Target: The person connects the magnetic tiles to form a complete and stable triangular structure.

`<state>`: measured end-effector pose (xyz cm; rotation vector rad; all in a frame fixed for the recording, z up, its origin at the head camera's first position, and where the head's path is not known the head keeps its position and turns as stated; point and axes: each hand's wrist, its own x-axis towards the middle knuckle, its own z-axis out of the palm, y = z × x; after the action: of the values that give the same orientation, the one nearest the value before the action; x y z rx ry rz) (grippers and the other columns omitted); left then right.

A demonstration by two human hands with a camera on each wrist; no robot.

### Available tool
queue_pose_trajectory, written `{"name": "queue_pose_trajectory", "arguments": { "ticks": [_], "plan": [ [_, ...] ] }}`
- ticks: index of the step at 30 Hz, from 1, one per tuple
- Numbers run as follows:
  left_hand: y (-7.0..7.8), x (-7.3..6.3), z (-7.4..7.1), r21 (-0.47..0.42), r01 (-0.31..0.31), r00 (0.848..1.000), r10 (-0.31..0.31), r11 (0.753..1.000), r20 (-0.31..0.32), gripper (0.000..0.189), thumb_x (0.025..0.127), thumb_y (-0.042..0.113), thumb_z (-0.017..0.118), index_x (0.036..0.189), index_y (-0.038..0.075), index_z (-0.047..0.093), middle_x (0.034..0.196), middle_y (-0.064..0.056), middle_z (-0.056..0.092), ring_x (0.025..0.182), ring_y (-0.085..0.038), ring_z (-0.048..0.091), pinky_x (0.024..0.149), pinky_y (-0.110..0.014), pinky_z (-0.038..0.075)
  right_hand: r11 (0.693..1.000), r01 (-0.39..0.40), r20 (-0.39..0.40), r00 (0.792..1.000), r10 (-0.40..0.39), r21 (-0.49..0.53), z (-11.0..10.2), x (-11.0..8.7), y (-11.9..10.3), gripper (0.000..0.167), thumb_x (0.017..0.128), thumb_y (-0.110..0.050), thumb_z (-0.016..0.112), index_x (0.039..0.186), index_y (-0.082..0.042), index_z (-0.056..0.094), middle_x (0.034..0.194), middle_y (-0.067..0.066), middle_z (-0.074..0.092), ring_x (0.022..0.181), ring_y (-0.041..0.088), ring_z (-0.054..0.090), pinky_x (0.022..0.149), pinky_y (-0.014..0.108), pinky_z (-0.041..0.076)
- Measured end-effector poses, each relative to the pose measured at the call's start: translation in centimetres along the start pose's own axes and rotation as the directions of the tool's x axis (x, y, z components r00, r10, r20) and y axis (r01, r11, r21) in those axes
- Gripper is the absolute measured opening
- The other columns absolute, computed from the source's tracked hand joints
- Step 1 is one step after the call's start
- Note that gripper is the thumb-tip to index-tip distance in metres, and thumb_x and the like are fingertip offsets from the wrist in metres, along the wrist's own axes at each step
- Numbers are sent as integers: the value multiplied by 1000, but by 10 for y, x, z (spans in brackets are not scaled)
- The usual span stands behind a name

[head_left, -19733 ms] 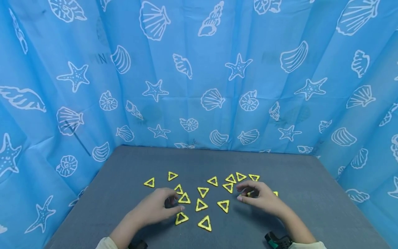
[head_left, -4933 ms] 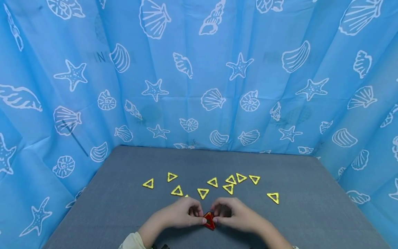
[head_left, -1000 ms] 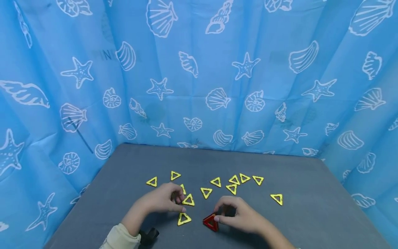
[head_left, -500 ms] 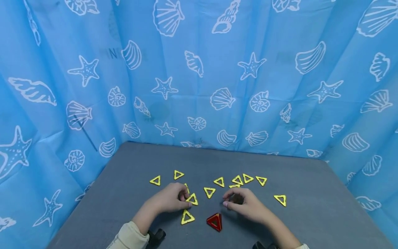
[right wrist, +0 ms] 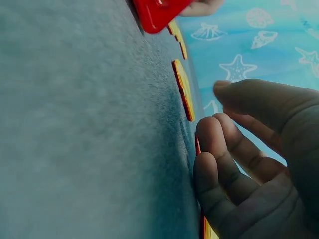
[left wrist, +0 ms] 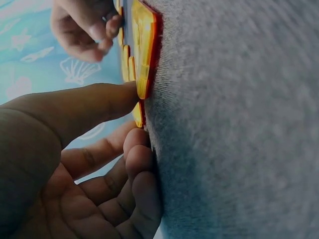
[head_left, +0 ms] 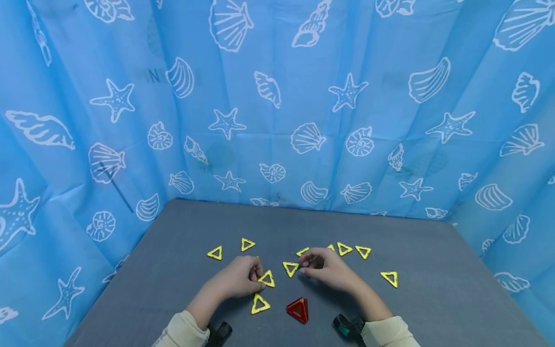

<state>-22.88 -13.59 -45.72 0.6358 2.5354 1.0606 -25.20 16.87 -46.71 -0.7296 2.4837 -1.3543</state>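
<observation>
My left hand [head_left: 238,278] pinches a yellow triangular tile [head_left: 268,279] at its edge, thumb and fingertips on either side. Just in front of that hand lies another yellow tile [head_left: 260,304], seen large in the left wrist view. My right hand [head_left: 327,267] has its thumb and fingers parted, with nothing between them. Its fingertips are right beside a yellow tile [head_left: 290,269] and partly cover other tiles behind. Near the front, a red piece of triangular tiles [head_left: 297,310] stands apart from both hands; its corner [right wrist: 157,15] shows in the right wrist view.
More yellow tiles lie flat: one [head_left: 215,253] and another [head_left: 248,244] at the left, a pair [head_left: 344,249] behind my right hand, and one [head_left: 389,279] at the right. A blue shell-print curtain [head_left: 269,120] surrounds the grey table [head_left: 277,221].
Both hands were together on the red piece; it now stands alone. My left hand went left to a yellow tile. My right hand moved away, then inward. Several front-middle yellow tiles are gone.
</observation>
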Motion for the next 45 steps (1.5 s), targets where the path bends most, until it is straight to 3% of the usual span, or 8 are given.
{"name": "queue_pose_trajectory", "arguments": {
  "ticks": [4, 10, 20, 29, 45],
  "plan": [
    [0, 1, 3, -16, 9, 1000, -9, 1000, 0, 18, 92, 16, 83, 96, 8, 67, 80, -1, 62, 68, -14, 56, 62, -31, 45, 1000, 1, 23, 1000, 0, -28, 3, 8, 3, 27, 99, -14, 76, 123, -3, 74, 105, 11, 70, 78, 14, 60, 63, 27, 52],
    [1, 5, 10, -34, 23, 1000, -23, 999, 18, 17, 93, 17, 83, 95, 10, 68, 77, 0, 63, 65, -13, 56, 60, -29, 44, 994, -27, 64, 997, 34, -107, 9, 10, 4, 28, 99, -19, 77, 125, -9, 75, 101, 3, 66, 78, 12, 57, 68, 28, 49],
    [5, 5, 9, -38, 34, 999, -34, 999, 5, 18, 92, 19, 83, 93, 9, 67, 74, 0, 63, 63, -13, 56, 58, -29, 43, 996, 2, 85, 996, 6, -91, 11, 9, 2, 16, 96, -18, 80, 110, -11, 78, 96, 2, 67, 78, 8, 58, 68, 26, 50],
    [5, 9, 8, -30, 42, 999, -42, 999, 7, 18, 92, 21, 84, 94, 11, 68, 73, 0, 63, 61, -13, 56, 56, -29, 42, 995, 9, 96, 995, 1, -103, 15, 12, 1, 11, 97, -17, 78, 107, -16, 79, 97, -3, 70, 82, 7, 62, 73, 26, 51],
    [8, 11, 9, -13, 31, 999, -31, 999, 19, 18, 91, 16, 85, 93, 12, 68, 75, 2, 62, 63, -13, 56, 58, -28, 43, 994, -3, 101, 995, 14, -106, 16, 12, -3, 5, 96, -17, 79, 101, -15, 78, 91, -5, 68, 76, 9, 60, 68, 26, 49]
  ]
}}
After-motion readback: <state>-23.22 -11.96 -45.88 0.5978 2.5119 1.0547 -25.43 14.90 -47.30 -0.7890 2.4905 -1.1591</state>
